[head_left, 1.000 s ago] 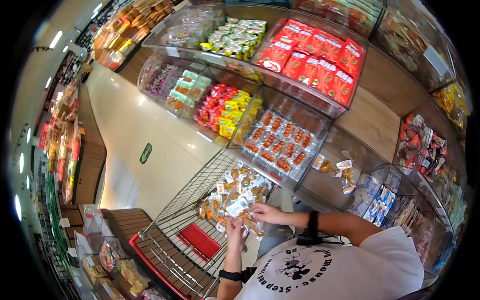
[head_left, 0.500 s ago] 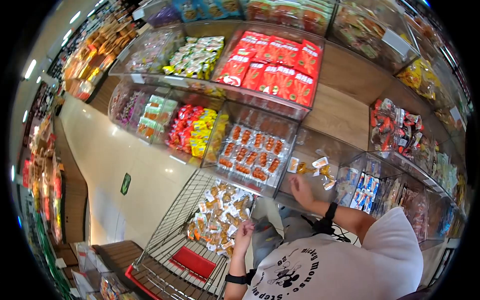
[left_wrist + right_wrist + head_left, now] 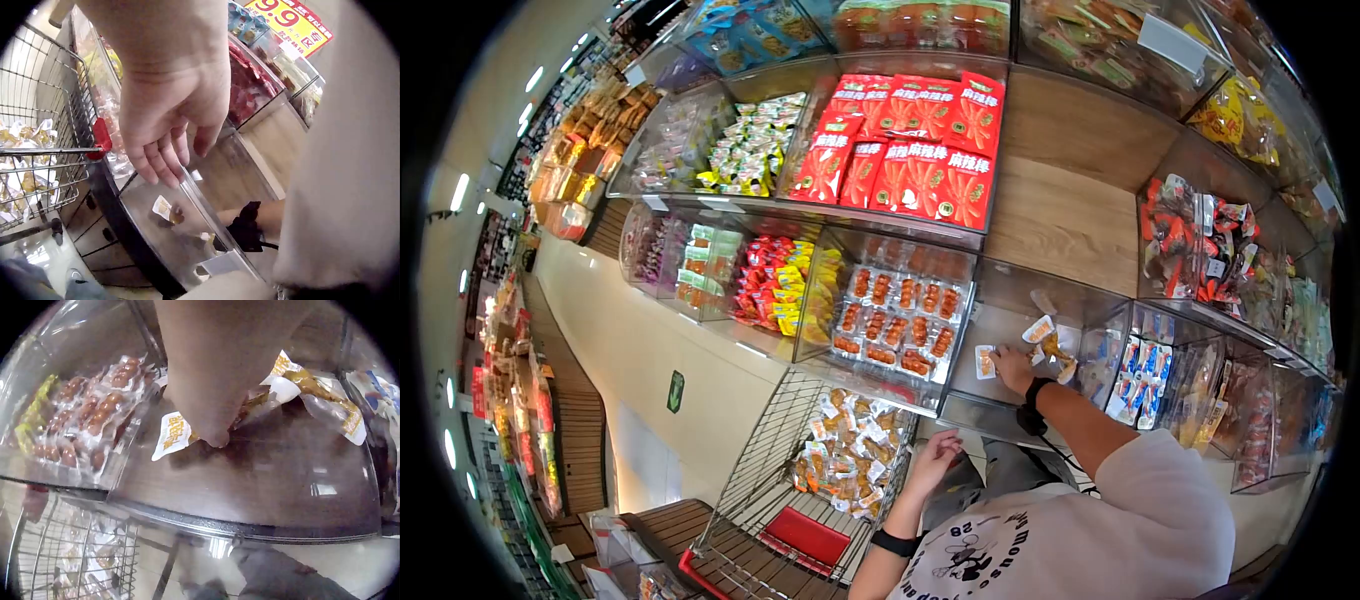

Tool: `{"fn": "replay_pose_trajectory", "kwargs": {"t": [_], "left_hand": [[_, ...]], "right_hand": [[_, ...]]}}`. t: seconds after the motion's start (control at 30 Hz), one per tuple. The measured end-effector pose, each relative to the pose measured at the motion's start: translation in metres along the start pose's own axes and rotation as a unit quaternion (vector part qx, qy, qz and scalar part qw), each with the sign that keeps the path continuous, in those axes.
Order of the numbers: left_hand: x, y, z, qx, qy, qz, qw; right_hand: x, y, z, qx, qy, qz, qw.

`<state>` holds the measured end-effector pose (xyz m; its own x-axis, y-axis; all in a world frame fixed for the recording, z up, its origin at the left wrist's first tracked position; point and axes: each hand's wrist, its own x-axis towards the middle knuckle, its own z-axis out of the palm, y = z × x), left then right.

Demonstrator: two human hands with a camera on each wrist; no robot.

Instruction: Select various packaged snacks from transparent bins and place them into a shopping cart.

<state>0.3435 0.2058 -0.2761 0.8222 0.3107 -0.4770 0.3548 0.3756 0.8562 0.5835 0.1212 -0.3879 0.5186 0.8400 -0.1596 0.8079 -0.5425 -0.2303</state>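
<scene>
In the head view my right hand is down in a clear-walled bin, its fingers on a packaged drumstick with a white label. The right wrist view shows my thumb and fingers bent down over this packet; most of the grip is hidden behind the hand. More drumstick packets lie just beyond. My left hand hangs loosely curled with nothing in it, between the cart and the bin. Seen from the left wrist, this hand is above the bin's front wall.
A wire shopping cart with a red seat flap holds many similar packets. Left of the bin are packs of reddish-brown balls; to its right, blue-and-white packets. Red snack bags fill the tier above.
Both hands were over the cart holding a packet. My right hand left it, reached into the bin and came onto a drumstick packet, which has shifted toward the front. The left hand drew away from the cart.
</scene>
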Motion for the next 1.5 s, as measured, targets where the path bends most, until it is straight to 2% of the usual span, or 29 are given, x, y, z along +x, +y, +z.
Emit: {"fn": "replay_pose_trajectory", "kwargs": {"t": [0.1,0.13,0.17,0.2,0.27,0.37,0.47,0.5,0.53,0.6,0.63,0.67,0.7,0.73,0.77,0.8,0.83,0.87,0.9,0.93,0.97,1.03,1.07,1.17,1.23,1.27,1.33,1.43,1.5], "left_hand": [[-0.002,0.023,0.006,0.000,-0.007,-0.028,1.000],[-0.003,0.025,0.005,0.008,-0.012,-0.021,1.000],[-0.005,0.025,0.002,0.005,-0.008,-0.010,1.000],[-0.008,0.024,-0.001,0.001,-0.004,0.002,1.000],[-0.011,0.013,-0.013,0.029,-0.007,0.024,0.999],[-0.032,0.031,-0.013,0.051,0.034,0.121,0.991],[-0.057,0.055,-0.012,-0.051,0.023,0.113,0.992],[-0.061,0.058,-0.013,-0.090,0.024,0.108,0.990],[-0.065,0.053,-0.021,-0.072,0.108,0.062,0.990],[-0.080,0.041,-0.048,-0.061,0.221,0.098,0.968],[-0.094,0.031,-0.062,-0.075,0.282,0.095,0.952],[-0.110,0.025,-0.073,0.042,0.398,0.075,0.913],[-0.124,0.024,-0.082,-0.031,0.408,0.086,0.908],[-0.132,0.002,-0.095,-0.025,0.463,0.073,0.883],[-0.141,-0.001,-0.101,0.001,0.495,0.098,0.863],[-0.142,-0.030,-0.114,-0.108,0.504,0.122,0.848],[-0.150,-0.038,-0.121,-0.143,0.502,0.021,0.853],[-0.150,-0.071,-0.131,-0.165,0.517,0.045,0.839],[-0.153,-0.107,-0.146,-0.142,0.504,-0.034,0.851],[-0.155,-0.125,-0.150,-0.125,0.495,-0.042,0.859],[-0.157,-0.121,-0.145,-0.117,0.494,-0.120,0.853],[-0.159,-0.089,-0.117,-0.120,0.470,-0.116,0.867],[-0.157,-0.087,-0.112,-0.122,0.433,-0.134,0.883],[-0.156,-0.095,-0.104,-0.093,0.380,-0.137,0.910],[-0.155,-0.091,-0.100,-0.066,0.370,-0.128,0.918],[-0.153,-0.087,-0.097,-0.056,0.367,-0.128,0.920],[-0.150,-0.080,-0.094,-0.036,0.356,-0.124,0.926],[-0.147,-0.068,-0.091,0.011,0.327,-0.109,0.939],[-0.140,-0.060,-0.087,0.055,0.297,-0.088,0.949]], "right_hand": [[0.000,0.004,-0.004,0.116,-0.021,-0.068,0.991],[-0.005,-0.003,-0.017,0.218,0.011,-0.034,0.975],[-0.011,-0.008,-0.032,0.334,-0.073,0.079,0.936],[-0.020,-0.014,-0.039,0.467,-0.014,0.062,0.882],[-0.035,-0.019,-0.050,0.641,-0.008,0.070,0.764],[-0.063,-0.061,-0.112,0.689,0.013,0.049,0.723],[-0.076,-0.122,-0.131,0.696,-0.152,-0.019,0.702],[-0.078,-0.154,-0.138,0.684,-0.166,-0.074,0.707],[-0.080,-0.182,-0.142,0.668,-0.179,-0.128,0.710],[-0.066,-0.222,-0.123,0.664,-0.215,-0.163,0.697],[-0.051,-0.227,-0.082,0.539,-0.266,-0.208,0.772],[-0.042,-0.255,-0.114,0.484,-0.217,-0.308,0.789],[-0.031,-0.265,-0.070,0.388,-0.239,-0.352,0.818],[-0.031,-0.279,-0.077,0.387,-0.339,-0.292,0.806],[-0.031,-0.288,-0.085,0.343,-0.352,-0.298,0.818],[-0.030,-0.293,-0.091,0.299,-0.363,-0.301,0.829],[-0.028,-0.290,-0.095,0.256,-0.373,-0.300,0.840],[-0.029,-0.281,-0.095,0.315,-0.325,-0.317,0.833],[-0.033,-0.268,-0.093,0.371,-0.273,-0.329,0.824],[-0.035,-0.252,-0.094,0.421,-0.215,-0.340,0.813],[-0.035,-0.228,-0.097,0.415,-0.121,-0.313,0.846],[-0.040,-0.166,-0.108,0.381,0.059,-0.257,0.886],[-0.040,-0.137,-0.115,0.342,0.122,-0.175,0.915],[-0.033,-0.032,-0.089,0.120,0.206,0.075,0.968],[-0.031,0.031,-0.050,0.075,0.182,0.254,0.947],[-0.037,0.054,-0.036,0.120,0.110,0.286,0.944],[-0.049,0.074,-0.025,0.210,-0.034,0.336,0.917],[-0.048,0.062,-0.015,-0.014,-0.110,0.351,0.930],[-0.037,0.067,0.008,-0.002,-0.091,0.376,0.922]]}}
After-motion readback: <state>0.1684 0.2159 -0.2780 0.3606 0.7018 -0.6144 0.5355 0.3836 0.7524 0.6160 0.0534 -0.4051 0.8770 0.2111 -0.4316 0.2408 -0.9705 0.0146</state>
